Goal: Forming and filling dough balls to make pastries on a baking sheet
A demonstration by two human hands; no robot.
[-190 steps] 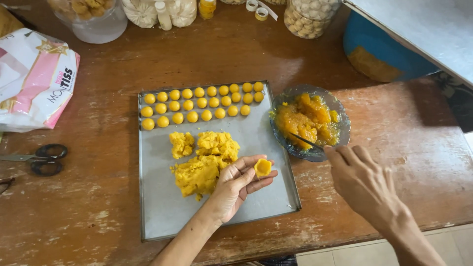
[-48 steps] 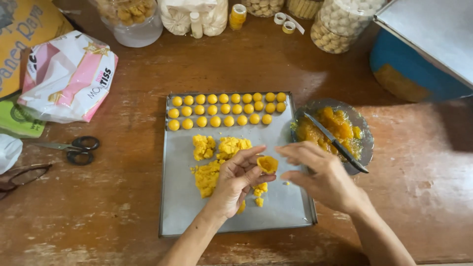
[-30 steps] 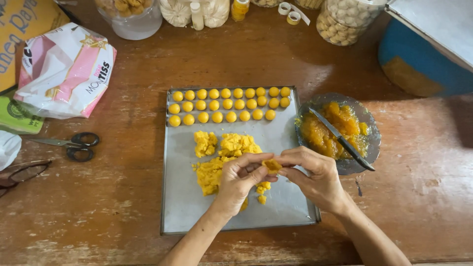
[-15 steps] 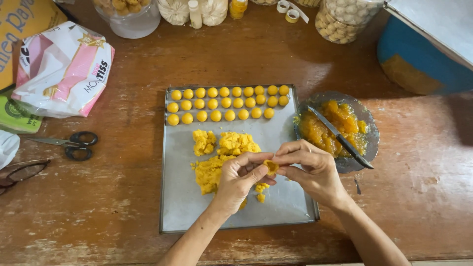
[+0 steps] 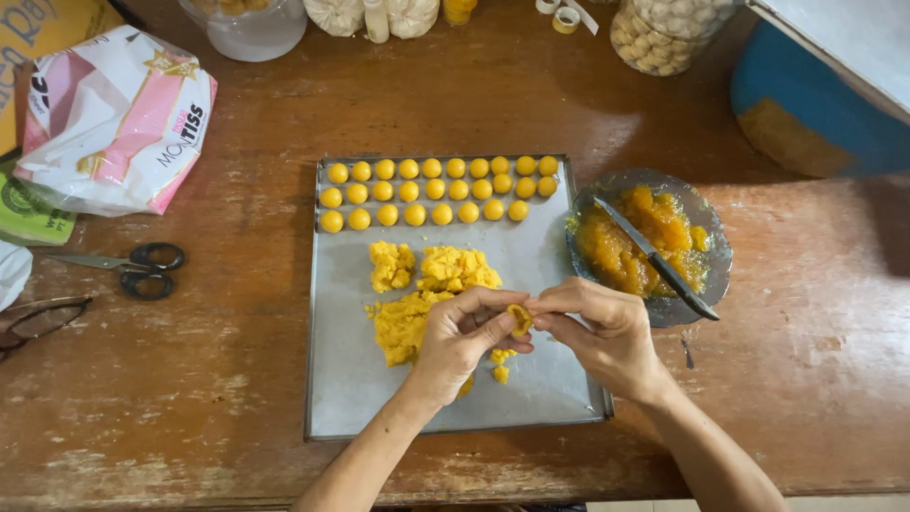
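While both hands met over the metal baking tray [image 5: 341,398], a small piece of yellow dough [image 5: 518,318] sat pinched between them, held just above the tray's lower middle. The left hand [image 5: 462,337] cupped the piece from below with fingers curled around it, and the right hand [image 5: 607,332] had its thumb and forefinger closed on the dough's edge, so neither hand was open. By the look of it, the step in hand was closing the dough around a dab of filling (the filling itself could not be seen inside the piece). The next move would call for gentle, even pressure, rolling the piece round to match the finished balls [image 5: 436,190] lined in three rows at the tray's far end. A loose heap of crumbly dough [image 5: 427,294] lay just beyond the hands. To the right, touching the tray's edge, stood a glass bowl [image 5: 713,275] of orange jam with a knife [image 5: 654,258] resting across it. Scissors [image 5: 133,267] and a pink-and-white packet [image 5: 114,123] lay well apart on the wooden table [image 5: 806,379]. Some six seconds before, the right hand had been at the bowl and the left alone held the dough; half a second before, the hands were already joined as here.
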